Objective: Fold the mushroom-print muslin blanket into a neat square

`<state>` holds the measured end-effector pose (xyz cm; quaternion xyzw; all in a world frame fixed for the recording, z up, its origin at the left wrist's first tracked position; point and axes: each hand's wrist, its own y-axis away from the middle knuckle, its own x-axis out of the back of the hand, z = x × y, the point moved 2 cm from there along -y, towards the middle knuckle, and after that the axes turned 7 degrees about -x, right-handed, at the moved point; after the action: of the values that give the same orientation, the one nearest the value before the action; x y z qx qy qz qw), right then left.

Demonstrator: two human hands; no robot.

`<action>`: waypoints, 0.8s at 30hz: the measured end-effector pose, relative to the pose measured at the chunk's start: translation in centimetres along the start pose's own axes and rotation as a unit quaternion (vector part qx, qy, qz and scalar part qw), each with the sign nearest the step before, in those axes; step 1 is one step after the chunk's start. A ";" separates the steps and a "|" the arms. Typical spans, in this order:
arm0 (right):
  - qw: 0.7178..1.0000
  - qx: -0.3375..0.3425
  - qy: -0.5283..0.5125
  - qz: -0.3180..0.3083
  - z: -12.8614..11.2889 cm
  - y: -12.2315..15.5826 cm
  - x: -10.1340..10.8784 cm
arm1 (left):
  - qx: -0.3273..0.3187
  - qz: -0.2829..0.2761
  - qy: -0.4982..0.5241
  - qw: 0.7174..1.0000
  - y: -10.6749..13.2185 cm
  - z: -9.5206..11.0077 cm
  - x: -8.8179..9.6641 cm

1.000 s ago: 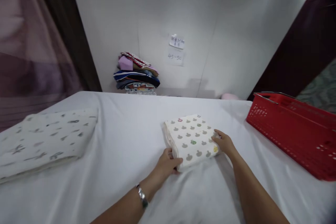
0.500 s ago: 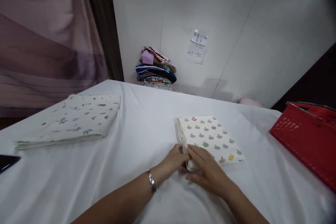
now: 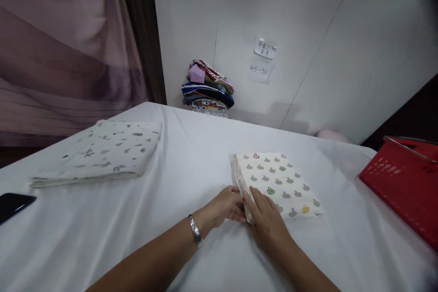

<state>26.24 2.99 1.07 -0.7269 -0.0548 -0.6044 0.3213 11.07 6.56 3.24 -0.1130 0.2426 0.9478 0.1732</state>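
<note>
A folded white cloth [image 3: 278, 175] printed with grey mushroom shapes and a few coloured ones lies on the white-covered table, its layered edge on the left. My right hand [image 3: 265, 219] rests flat on the near left corner of the cloth, fingers stretched out. Against the layered left edge is my left hand [image 3: 227, 206], a silver bracelet on its wrist. Its fingers are apart and their tips touch the edge beside the right hand. Part of the cloth's near corner is hidden under the right hand.
Another folded white cloth [image 3: 112, 150] with small dark prints lies at the left, with a black phone [image 3: 15, 205] near it. A red basket [image 3: 404, 182] with a metal handle stands at the right. Behind the table, a pile of folded fabrics [image 3: 208, 89] sits by the wall.
My left hand has loosened from the layered edge, its fingers now spread against it. My right hand has flattened over the corner. The view has shifted slightly left.
</note>
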 end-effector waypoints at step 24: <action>0.997 0.013 0.009 0.080 0.1 0.2 -1.1 | -0.162 0.238 -0.386 0.877 -11.6 6.7 4.7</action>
<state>26.13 3.18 0.00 -0.7194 -0.0015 -0.5821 0.3791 10.34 20.73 2.75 0.2961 0.0191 0.9550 0.0012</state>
